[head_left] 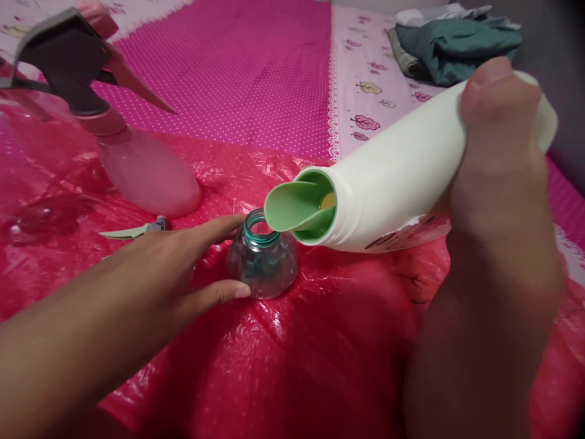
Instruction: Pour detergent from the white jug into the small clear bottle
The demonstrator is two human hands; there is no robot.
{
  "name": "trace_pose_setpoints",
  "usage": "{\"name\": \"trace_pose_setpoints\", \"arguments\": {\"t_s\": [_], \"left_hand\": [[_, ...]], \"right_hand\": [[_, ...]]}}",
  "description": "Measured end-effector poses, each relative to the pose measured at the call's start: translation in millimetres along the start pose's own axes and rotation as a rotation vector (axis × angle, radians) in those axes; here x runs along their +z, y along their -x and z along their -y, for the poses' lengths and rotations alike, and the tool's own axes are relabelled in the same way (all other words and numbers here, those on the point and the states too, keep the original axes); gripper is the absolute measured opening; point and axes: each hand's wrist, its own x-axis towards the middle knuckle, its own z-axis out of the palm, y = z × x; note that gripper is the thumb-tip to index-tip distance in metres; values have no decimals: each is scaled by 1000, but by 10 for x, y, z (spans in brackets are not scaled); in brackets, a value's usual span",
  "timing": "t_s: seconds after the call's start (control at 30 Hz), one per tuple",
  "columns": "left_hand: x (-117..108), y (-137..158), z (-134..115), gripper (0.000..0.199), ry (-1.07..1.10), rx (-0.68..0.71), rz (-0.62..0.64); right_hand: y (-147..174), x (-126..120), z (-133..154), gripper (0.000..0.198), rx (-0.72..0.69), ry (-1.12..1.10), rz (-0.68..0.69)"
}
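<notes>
My left hand grips a small clear bottle from its left side, thumb in front and fingers behind. The bottle stands upright, without a cap, its threaded neck tinted green. In my right hand is a large white detergent bottle, tilted so that its mouth points down and left. A green pouring spout in that mouth hangs just above and right of the small bottle's opening. Yellowish liquid shows inside the spout; no stream is visible falling from it.
A pink spray bottle with a grey trigger head leans at the left. Near it lies a small knife with a pale green blade. Red plastic sheeting covers the patterned pink cloth. Folded clothes sit at the back right.
</notes>
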Motion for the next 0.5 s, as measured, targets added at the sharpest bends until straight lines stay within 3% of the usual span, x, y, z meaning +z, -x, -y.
{"name": "trace_pose_setpoints", "arguments": {"t_s": [0.13,0.33,0.5], "left_hand": [[32,-2,34,64,-6,16,6],[22,0,-3,63,-6,-20,17],[8,6,-11,67,8,-79,54]], "right_hand": [[59,-45,78,58,90,88,48],[96,-74,107,59,15,100,92],[74,-69,78,63,114,118,70]]}}
